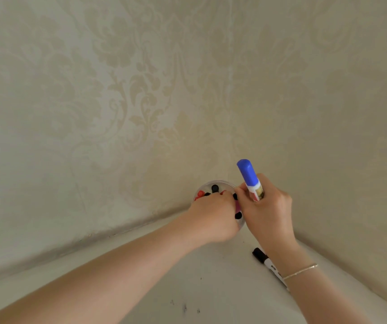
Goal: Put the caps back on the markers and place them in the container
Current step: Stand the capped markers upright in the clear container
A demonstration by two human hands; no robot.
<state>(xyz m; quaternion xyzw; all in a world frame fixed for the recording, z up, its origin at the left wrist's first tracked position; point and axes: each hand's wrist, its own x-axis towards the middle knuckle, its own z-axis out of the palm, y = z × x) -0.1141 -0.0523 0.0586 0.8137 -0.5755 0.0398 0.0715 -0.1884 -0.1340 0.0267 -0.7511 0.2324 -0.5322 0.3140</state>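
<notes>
From the head view, the container (218, 183) is seen tucked into the corner where the white table (187, 277) meets the patterned wall (117, 90), already crowded with black and red capped markers standing on end. Over its near rim the left hand (213, 218) is laid, fingers curled down among the markers; whether anything is actually gripped there cannot be told. Just right of the container, the blue marker (249, 178) is held upright in the curled fingers of the right hand (267, 211), cap on and pointing up, its long axis nearly vertical and its lower end buried in the fist. The mouth of the container lies immediately left of that fist, so only a short sideways shift and a lowering appear to be called for. Nearer than the container, a black marker (261, 256) is left lying flat on the table, capped, partly hidden behind the right wrist.
</notes>
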